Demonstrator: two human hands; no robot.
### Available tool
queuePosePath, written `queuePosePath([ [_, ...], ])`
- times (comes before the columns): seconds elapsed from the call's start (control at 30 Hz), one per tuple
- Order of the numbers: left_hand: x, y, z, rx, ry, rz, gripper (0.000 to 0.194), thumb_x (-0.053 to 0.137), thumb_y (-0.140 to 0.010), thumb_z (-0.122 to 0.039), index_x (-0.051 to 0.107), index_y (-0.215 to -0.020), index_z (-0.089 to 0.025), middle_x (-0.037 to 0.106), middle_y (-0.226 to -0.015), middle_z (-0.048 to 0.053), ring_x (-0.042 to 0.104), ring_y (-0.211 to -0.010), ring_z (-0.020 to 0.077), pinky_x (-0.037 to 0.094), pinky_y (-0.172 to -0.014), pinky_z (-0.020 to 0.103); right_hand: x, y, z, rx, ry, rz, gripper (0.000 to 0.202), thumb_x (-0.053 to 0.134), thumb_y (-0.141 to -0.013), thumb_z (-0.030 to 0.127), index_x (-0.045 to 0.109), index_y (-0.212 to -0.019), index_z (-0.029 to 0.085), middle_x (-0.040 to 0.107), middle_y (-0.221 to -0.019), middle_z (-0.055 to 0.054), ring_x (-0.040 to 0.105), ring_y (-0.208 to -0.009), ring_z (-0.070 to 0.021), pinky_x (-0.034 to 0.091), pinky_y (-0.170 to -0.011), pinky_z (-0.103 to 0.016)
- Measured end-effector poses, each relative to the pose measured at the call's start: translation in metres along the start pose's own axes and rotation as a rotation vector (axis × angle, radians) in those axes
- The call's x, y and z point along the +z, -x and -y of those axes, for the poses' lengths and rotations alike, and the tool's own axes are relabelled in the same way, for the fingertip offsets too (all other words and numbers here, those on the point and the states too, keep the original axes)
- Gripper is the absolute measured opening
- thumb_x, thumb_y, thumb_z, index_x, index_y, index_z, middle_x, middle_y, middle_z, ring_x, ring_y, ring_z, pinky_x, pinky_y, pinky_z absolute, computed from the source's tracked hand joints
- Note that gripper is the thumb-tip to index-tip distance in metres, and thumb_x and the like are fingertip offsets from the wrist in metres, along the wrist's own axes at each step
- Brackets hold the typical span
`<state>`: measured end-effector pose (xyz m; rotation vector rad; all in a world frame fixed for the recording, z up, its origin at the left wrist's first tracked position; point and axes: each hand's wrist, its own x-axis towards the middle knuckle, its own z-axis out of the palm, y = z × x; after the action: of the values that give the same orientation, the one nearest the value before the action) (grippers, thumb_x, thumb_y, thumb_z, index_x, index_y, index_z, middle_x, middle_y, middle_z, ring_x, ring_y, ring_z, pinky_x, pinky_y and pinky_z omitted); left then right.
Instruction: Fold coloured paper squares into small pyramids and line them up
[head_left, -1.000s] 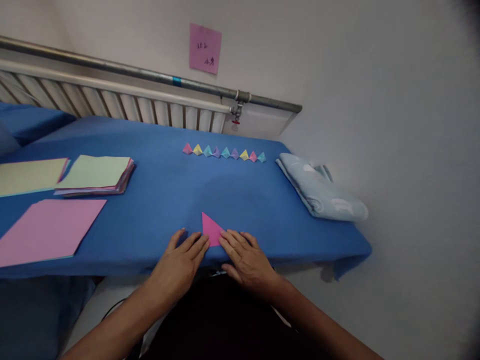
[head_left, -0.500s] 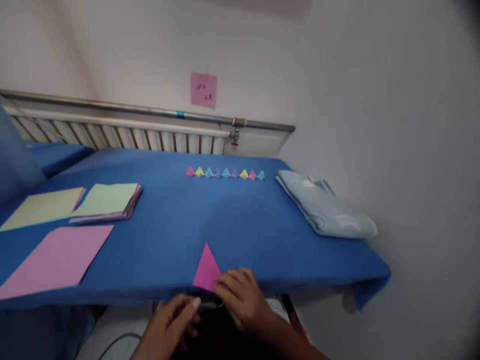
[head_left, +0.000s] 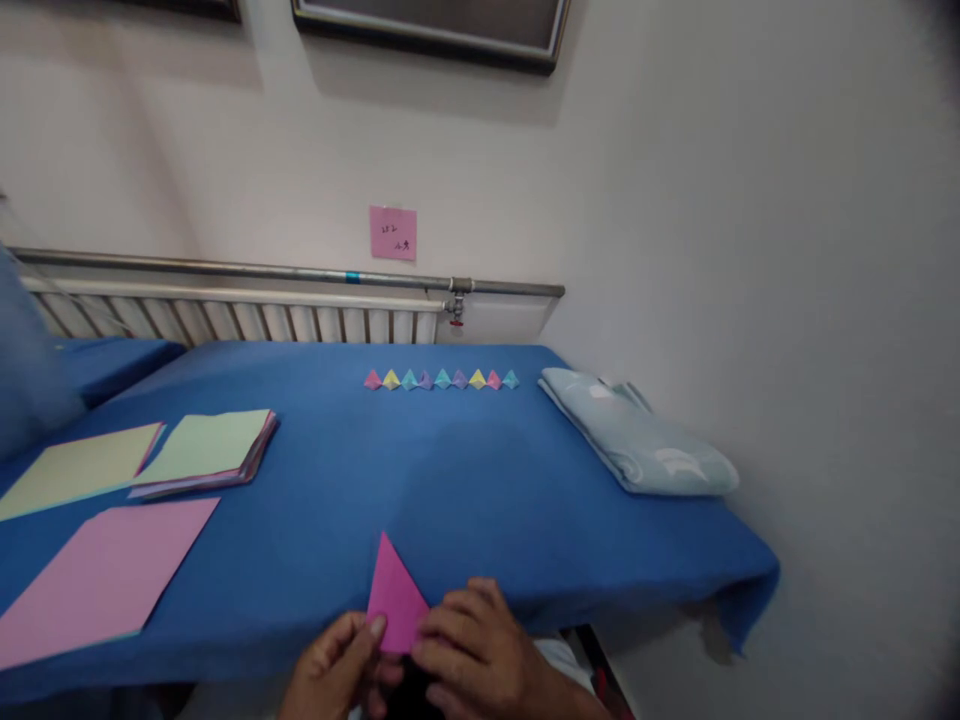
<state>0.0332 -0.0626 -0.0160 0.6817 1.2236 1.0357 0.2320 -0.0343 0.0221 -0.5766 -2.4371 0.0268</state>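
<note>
A bright pink sheet folded to a triangle (head_left: pixel 397 595) is held up at the near edge of the blue-covered table, its point facing away. My left hand (head_left: pixel 341 665) pinches its lower left corner between thumb and fingers. At the lower right corner, my right hand (head_left: pixel 480 645) grips the same paper with bent fingers. Farther back, a row of several small folded paper pieces (head_left: pixel 442 379) in pink, yellow, teal and purple lies across the table.
On the left lie pink sheets (head_left: pixel 112 570), a yellow sheet (head_left: pixel 79 467) and a green-topped paper stack (head_left: pixel 206 447). A folded light-blue cloth (head_left: pixel 645 440) rests at right. Behind the table (head_left: pixel 322 520) are a radiator (head_left: pixel 300 322) and a pipe. Someone's blue sleeve (head_left: pixel 30 360) shows far left.
My left hand has closed on the triangle's left corner, having been apart from it. The view has tilted up, so a picture frame now shows and the table sits lower.
</note>
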Motion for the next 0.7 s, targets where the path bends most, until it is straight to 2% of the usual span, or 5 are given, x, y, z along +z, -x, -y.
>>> queuePosePath([
  [0.1, -0.001, 0.007, -0.020, 0.119, -0.012, 0.043, 0.039, 0.066, -0.073, -0.053, 0.058, -0.068, -0.016, 0.063, -0.057, -0.001, 0.045, -0.045, 0.0061, 0.034, -0.046, 0.016, -0.018, -0.007, -0.001, 0.171, -0.153, -0.081, 0.028, 0.052, -0.088, 0.026, 0.054, -0.115, 0.021, 0.063, -0.112, -0.009, 0.058, -0.102, -0.0211, 0.044, -0.087, -0.039],
  [0.2, -0.002, 0.010, -0.030, 0.112, 0.066, 0.101, 0.038, 0.065, -0.075, -0.052, 0.056, -0.067, -0.016, 0.043, -0.038, -0.009, 0.025, -0.035, 0.0024, 0.020, -0.040, 0.014, -0.029, -0.018, -0.001, 0.408, -0.343, -0.223, 0.021, 0.047, -0.091, 0.021, 0.058, -0.110, 0.023, 0.065, -0.107, -0.007, 0.058, -0.104, -0.0190, 0.045, -0.091, -0.038],
  [0.27, -0.002, 0.012, -0.031, 0.093, 0.125, 0.140, 0.038, 0.068, -0.073, -0.052, 0.056, -0.069, -0.016, 0.034, -0.034, -0.012, 0.019, -0.033, 0.0017, 0.015, -0.039, 0.015, -0.033, -0.028, 0.002, 0.489, -0.507, -0.255, 0.018, 0.046, -0.093, 0.022, 0.060, -0.104, 0.023, 0.066, -0.103, -0.006, 0.060, -0.102, -0.0175, 0.047, -0.090, -0.035],
  [0.47, -0.002, 0.011, -0.023, 0.060, 0.207, 0.269, 0.036, 0.070, -0.071, -0.050, 0.061, -0.075, -0.015, 0.037, -0.032, -0.011, 0.021, -0.027, 0.0007, 0.012, -0.034, 0.015, -0.042, -0.052, 0.021, 0.434, -0.715, -0.158, 0.017, 0.052, -0.090, 0.019, 0.061, -0.104, 0.024, 0.063, -0.107, -0.004, 0.058, -0.103, -0.0141, 0.047, -0.091, -0.029],
  [0.7, -0.007, 0.010, -0.011, 0.033, 0.237, 0.357, 0.031, 0.070, -0.072, -0.044, 0.063, -0.079, -0.015, 0.049, -0.042, -0.008, 0.032, -0.026, 0.0009, 0.015, -0.031, 0.013, -0.038, -0.058, 0.026, 0.458, -0.786, -0.154, 0.015, 0.053, -0.089, 0.018, 0.061, -0.102, 0.023, 0.063, -0.103, -0.003, 0.059, -0.100, -0.0135, 0.048, -0.089, -0.029],
])
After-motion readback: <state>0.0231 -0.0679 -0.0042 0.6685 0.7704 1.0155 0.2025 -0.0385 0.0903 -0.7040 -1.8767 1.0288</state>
